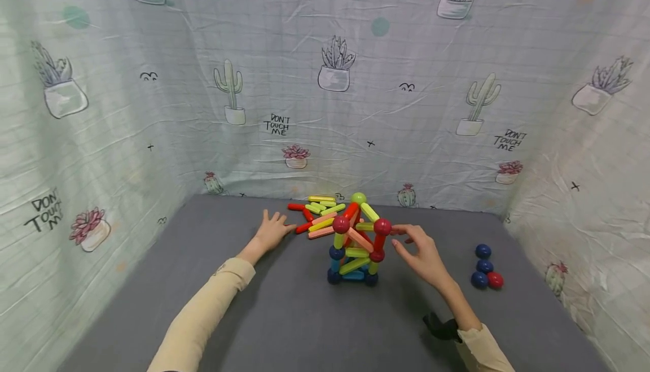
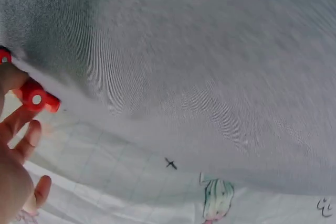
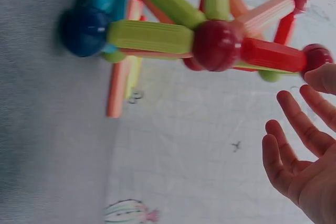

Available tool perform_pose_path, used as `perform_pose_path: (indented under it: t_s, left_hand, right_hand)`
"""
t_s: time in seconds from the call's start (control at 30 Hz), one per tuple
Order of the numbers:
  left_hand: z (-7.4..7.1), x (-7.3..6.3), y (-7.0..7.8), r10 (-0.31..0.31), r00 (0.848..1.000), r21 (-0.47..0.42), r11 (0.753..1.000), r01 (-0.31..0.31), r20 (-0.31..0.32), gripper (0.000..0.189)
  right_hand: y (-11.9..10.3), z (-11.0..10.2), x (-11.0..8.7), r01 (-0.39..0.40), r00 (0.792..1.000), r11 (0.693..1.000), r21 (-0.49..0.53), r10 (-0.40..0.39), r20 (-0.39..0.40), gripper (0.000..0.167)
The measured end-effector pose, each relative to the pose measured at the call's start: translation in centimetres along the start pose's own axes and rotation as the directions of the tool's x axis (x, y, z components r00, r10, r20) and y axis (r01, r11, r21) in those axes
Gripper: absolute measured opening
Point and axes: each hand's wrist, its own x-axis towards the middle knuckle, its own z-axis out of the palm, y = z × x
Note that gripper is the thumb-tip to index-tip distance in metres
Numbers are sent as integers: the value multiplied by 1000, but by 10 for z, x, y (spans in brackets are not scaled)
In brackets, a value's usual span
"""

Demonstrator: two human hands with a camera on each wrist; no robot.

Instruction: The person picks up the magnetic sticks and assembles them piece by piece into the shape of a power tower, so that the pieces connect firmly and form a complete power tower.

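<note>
long-sleeved cream top, left sleeve [image 1: 200, 315] creased along its length, gathered cuff [image 1: 238, 273] near the wrist, matching right sleeve [image 1: 482, 349], loosely wrinkled, black strap [image 1: 440, 328] beside its cuff, its end jutting out, bare left hand [image 1: 271, 232], bare right hand [image 1: 424, 254]

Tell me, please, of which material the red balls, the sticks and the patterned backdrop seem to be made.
Red balls: perhaps painted metal or plastic; glossy, since bright highlights show.
Sticks: probably moulded plastic, satin, given even colour and fine ridges.
Patterned backdrop: seemingly thin fabric, though plastic sheeting is possible; slight sheen, creases and folds.
</note>
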Motion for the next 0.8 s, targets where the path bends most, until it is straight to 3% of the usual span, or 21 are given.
perform_pose_path:
  t_s: [0.1, 0.17, 0.23, 0.3, 0.4, 0.47, 0.53, 0.6, 0.67, 0.8]
  left_hand:
    - [-7, -3, 0, -5, 999, 38, 999, 6, -45, 41]
    - [-16, -2, 2, -43, 991, -4, 999, 42, -128, 42]
    - [-36, 0, 9, -100, 970, -128, 989, 73, -219, 40]
    - [-66, 4, 23, -155, 938, -294, 954, 60, -311, 36]
    - [-120, 7, 49, -180, 880, -505, 859, -77, -441, 28]
    - [-149, 7, 67, -125, 850, -558, 801, -218, -512, 28]
    - [-169, 7, 81, -24, 832, -547, 764, -343, -555, 29]
    - [-179, 8, 92, 80, 835, -511, 758, -405, -544, 30]
    - [-181, 9, 100, 145, 849, -471, 778, -415, -509, 29]
    - [-177, 10, 105, 162, 879, -455, 805, -380, -448, 28]
  right_hand:
    - [-3, -5, 3, 15, 1000, 1000, -13, -16, -14, 26]
    - [-5, -7, 3, 19, 1000, 1000, -23, -19, -19, 27]
    - [-6, -8, 3, 18, 1000, 999, -33, -19, -23, 30]
    - [-8, -9, 4, 16, 999, 999, -38, -17, -27, 34]
    - [-10, -10, 8, 10, 1000, 999, -37, -11, -28, 38]
    - [-12, -9, 12, 13, 1000, 1000, -24, -13, -19, 39]
    - [-14, -9, 15, 21, 1000, 1000, -13, -21, -2, 40]
    - [-15, -7, 18, 31, 999, 1000, -2, -31, 16, 41]
    - [-15, -6, 19, 37, 999, 999, 4, -37, 29, 41]
    - [-16, -4, 18, 32, 999, 999, 16, -32, 37, 41]
